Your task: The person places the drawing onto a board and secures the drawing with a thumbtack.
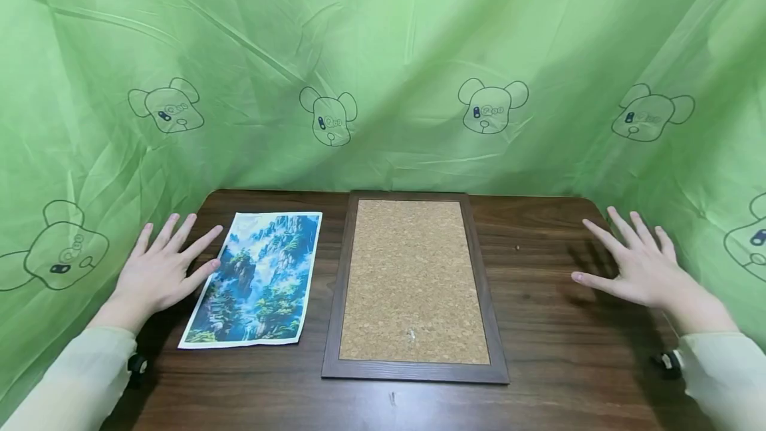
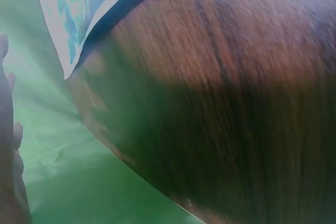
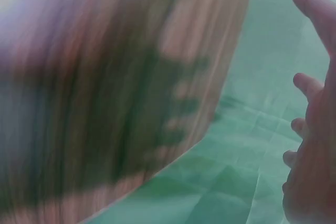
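My left hand [image 1: 158,275], fingers spread, is at the left side beside a printed landscape picture [image 1: 257,278] of blue misty mountains and green trees. Its thumb overlaps the picture's left edge in the head view; whether it touches the paper I cannot tell. A corner of the picture [image 2: 79,14] shows in the left wrist view. On the right, my right hand [image 1: 643,268] is held with spread fingers over the table's edge, its shadow falling on the wood, and it holds nothing. Between the hands lies a cork board [image 1: 415,285] in a dark brown frame.
The dark wooden table [image 1: 550,324] has rounded far corners. Green fabric [image 1: 395,52] with bear-head outlines encloses its back and sides. A tiny speck [image 1: 517,247] lies right of the board. Pale marks show near the cork's lower edge and on the table in front.
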Demonstrator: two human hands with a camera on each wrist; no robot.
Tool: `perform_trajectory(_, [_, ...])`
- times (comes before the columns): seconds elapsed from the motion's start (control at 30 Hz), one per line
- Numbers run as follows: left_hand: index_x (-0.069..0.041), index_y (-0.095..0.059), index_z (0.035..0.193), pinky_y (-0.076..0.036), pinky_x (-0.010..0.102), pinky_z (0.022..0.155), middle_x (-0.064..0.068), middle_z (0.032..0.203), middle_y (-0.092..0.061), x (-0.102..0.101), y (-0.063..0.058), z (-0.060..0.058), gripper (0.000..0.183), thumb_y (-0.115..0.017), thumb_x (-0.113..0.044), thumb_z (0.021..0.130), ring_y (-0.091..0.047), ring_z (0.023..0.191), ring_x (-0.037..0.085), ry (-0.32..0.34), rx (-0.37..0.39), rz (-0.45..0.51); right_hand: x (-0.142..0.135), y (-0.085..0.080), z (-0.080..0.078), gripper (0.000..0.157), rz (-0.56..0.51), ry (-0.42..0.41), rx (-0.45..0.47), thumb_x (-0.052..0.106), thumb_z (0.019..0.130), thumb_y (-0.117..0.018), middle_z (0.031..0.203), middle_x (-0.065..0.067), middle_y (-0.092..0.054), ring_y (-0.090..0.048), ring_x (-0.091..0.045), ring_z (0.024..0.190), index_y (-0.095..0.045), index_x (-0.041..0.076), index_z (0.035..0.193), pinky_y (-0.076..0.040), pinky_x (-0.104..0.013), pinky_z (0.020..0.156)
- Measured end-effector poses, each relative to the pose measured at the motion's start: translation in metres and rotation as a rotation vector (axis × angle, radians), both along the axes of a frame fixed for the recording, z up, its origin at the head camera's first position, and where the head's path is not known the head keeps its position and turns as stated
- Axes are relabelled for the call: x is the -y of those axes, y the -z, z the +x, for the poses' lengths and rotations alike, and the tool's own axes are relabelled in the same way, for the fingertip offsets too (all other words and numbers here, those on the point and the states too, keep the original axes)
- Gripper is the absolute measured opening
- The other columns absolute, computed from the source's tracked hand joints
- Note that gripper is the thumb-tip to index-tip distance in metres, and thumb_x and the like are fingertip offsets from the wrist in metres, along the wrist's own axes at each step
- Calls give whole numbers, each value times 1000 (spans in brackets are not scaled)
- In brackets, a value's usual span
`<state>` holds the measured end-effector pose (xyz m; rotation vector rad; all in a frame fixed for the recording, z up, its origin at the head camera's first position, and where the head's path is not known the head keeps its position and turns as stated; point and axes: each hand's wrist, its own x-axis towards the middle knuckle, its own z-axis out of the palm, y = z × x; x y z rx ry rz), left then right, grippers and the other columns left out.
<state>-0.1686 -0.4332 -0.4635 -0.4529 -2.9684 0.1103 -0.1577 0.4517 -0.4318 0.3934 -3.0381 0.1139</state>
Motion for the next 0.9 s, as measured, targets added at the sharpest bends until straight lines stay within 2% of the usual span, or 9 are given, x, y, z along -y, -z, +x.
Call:
perform_trajectory(0.2, [-39, -16, 177, 15, 70, 127, 22, 182, -9, -2, 0, 1, 79, -48, -65, 110, -4, 166, 50, -55, -5, 33, 17, 0, -4, 117, -73, 7, 26, 67, 90, -79, 183, -18, 8, 5, -57, 164, -10, 33, 178, -4, -88, 116])
perform_trajectory(0.5, [-39, -8, 177, 15, 79, 121, 35, 176, -14, -8, 7, 2, 79, -44, -64, 112, -5, 160, 63, -186, 26, 212, 50, 17, -8, 122, -335, -58, -22, 48, 86, -91, 183, -20, 3, 1, -54, 165, -14, 29, 178, -8, -92, 112])
perform_trajectory(0.7, [-32, -5, 178, -13, 89, 113, 43, 164, -34, -16, 8, -3, 79, -42, -61, 114, -29, 147, 71, -211, 95, 314, 74, 22, -10, 118, -470, -58, 40, 43, 90, -90, 184, -11, 4, -3, -56, 164, -13, 33, 178, -4, -95, 109])
perform_trajectory(0.77, [-29, -4, 178, -21, 88, 110, 44, 162, -36, -19, 9, -6, 78, -39, -59, 115, -34, 143, 71, -218, 118, 360, 82, 24, -9, 116, -515, -55, 62, 41, 91, -90, 184, -8, 4, -6, -57, 163, -13, 35, 178, -8, -94, 110])
perform_trajectory(0.9, [-27, 0, 178, -26, 89, 104, 44, 164, -33, -25, 11, -9, 78, -36, -59, 116, -36, 141, 72, -260, 146, 444, 97, 30, -11, 113, -570, -72, 82, 40, 91, -90, 185, -6, 1, -11, -57, 163, -16, 38, 177, -21, -92, 109])
